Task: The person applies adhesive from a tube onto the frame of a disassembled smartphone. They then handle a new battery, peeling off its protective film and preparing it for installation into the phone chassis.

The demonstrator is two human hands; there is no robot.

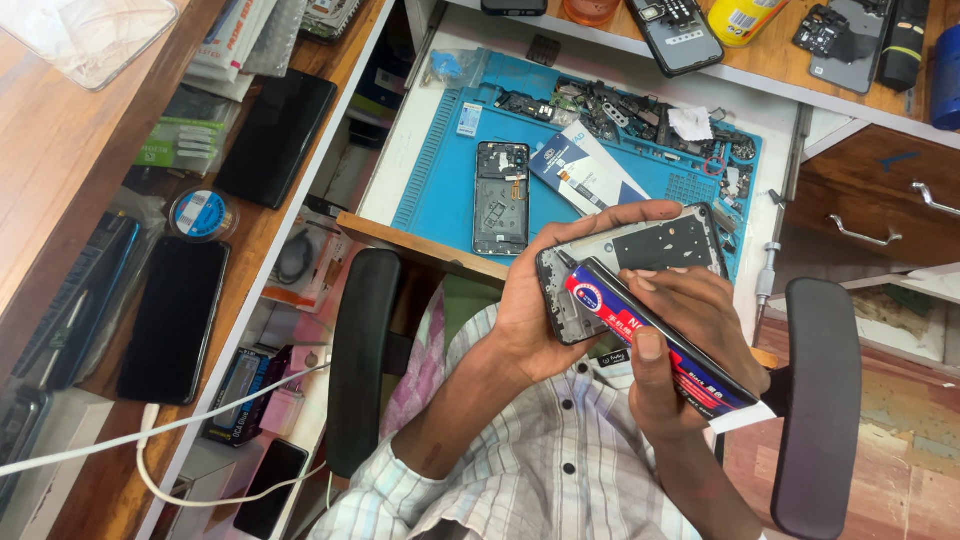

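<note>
We see an opened phone frame (640, 255), grey and stripped of its back cover, held up in front of the chest, above the lap and clear of the worktop (420, 130). A long phone battery (660, 345) with a red, white and dark blue label lies slanted across the frame's lower part, one end tucked against the frame and the other end jutting out toward the lower right.

Our left hand (545, 300) cradles the frame from below and from the side, its fingers closed around the edge, with the topmost finger stretched along the frame's upper rim. Our right hand (690, 330) is clamped on the battery, thumb pressed flat on the label and the other fingers curled over its upper edge.

Beyond the hands, a blue repair mat (450, 170) covers the worktop. On it lie a second opened phone (501, 197), a white and dark blue packet (588, 170) just beside it, and a scatter of small dark parts (600, 110) along the far side. Black chair armrests (820, 400) stand on either side of us. To the left, a wooden shelf (60, 200) carries dark phones and a roll of wire (202, 213).
</note>
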